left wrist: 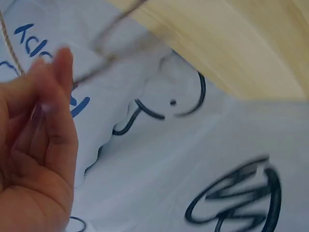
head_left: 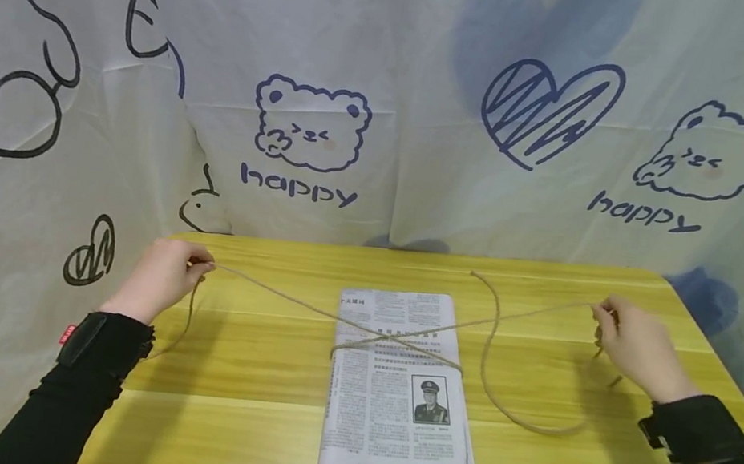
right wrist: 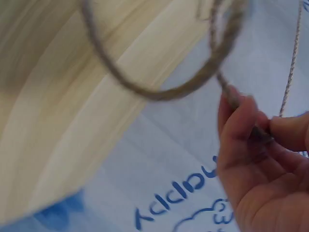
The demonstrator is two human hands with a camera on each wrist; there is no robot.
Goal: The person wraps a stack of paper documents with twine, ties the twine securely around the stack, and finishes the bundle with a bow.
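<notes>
A folded newspaper lies on the table with a thin brown rope around it. On top of the paper the two rope lengths cross, then stretch out to either side. My left hand pinches one length above the table's left side, and a tail hangs below it. Above the right side, my right hand pinches the other length. In the right wrist view, the rope curves in a loop beside the fingers of the right hand. The left wrist view shows the left hand's fingertips together on the rope.
The yellow wooden table reaches back to a white cloth printed with bears and hearts. A loose rope end curls over the table right of the newspaper. The cloth also hangs close along the left side.
</notes>
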